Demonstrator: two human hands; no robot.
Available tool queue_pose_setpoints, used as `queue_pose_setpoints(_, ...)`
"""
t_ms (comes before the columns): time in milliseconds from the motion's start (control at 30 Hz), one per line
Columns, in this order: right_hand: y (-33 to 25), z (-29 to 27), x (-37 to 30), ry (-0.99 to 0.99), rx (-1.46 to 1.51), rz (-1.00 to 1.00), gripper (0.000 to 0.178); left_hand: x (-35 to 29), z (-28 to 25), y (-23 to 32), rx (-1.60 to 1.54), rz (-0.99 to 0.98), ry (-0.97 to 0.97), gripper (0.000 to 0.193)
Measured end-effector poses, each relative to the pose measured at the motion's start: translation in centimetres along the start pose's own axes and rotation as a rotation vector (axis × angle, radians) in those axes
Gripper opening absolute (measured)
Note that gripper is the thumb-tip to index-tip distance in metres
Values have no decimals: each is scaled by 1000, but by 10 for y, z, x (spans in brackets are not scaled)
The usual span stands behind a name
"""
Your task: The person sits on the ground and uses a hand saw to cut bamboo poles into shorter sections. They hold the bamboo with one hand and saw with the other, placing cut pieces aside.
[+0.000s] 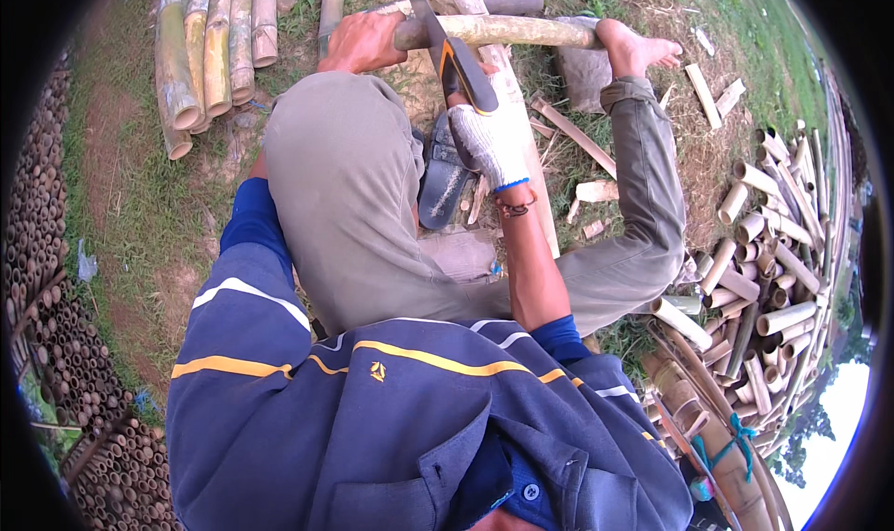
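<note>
My right hand [489,130], in a white knitted glove, is closed around the black and orange handle of a hand saw [466,73]. The saw's blade crosses a bamboo pole [521,31] near its left end and points away from me. At that same end my bare left hand [363,43] is closed on the pole, its fingertips hidden. The pole lies crosswise over a long wooden piece [503,65]. My bare foot [629,48] presses against the pole's right end.
Long bamboo poles [219,47] lie at the far left. A heap of cut bamboo pieces [764,289] is on the right, and stacked bamboo ends [47,251] line the left side. A dark sandal [442,182] shows between my legs. Split strips [577,138] lie on the ground.
</note>
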State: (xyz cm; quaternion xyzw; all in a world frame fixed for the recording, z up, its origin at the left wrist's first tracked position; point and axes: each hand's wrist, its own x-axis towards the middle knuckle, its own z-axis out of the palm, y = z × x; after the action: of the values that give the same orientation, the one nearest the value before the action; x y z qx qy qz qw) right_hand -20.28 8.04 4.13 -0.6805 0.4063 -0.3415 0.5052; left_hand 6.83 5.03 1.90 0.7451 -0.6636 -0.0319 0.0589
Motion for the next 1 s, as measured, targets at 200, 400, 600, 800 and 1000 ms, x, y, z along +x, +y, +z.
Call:
queue_pose_setpoints(200, -25, -31, -106, -37, -99, 162, 57, 1, 5, -12, -38, 11, 21, 68)
queue_pose_setpoints(400, -64, -86, -209, -83, -65, 254, 57, -17, 5, -13, -22, -47, -50, 73)
queue_pose_setpoints(600, 9, 5, -18, 23, 33, 6, 54, 5, -4, -4, 25, -7, -18, 72)
queue_pose_setpoints(800, -21, -6, -65, 11, -74, 105, 52, -11, -12, -9, 12, -62, -94, 75)
queue_pose_setpoints(1000, -69, -97, -209, -102, -140, 200, 61, -11, -5, -2, -14, -73, -102, 71)
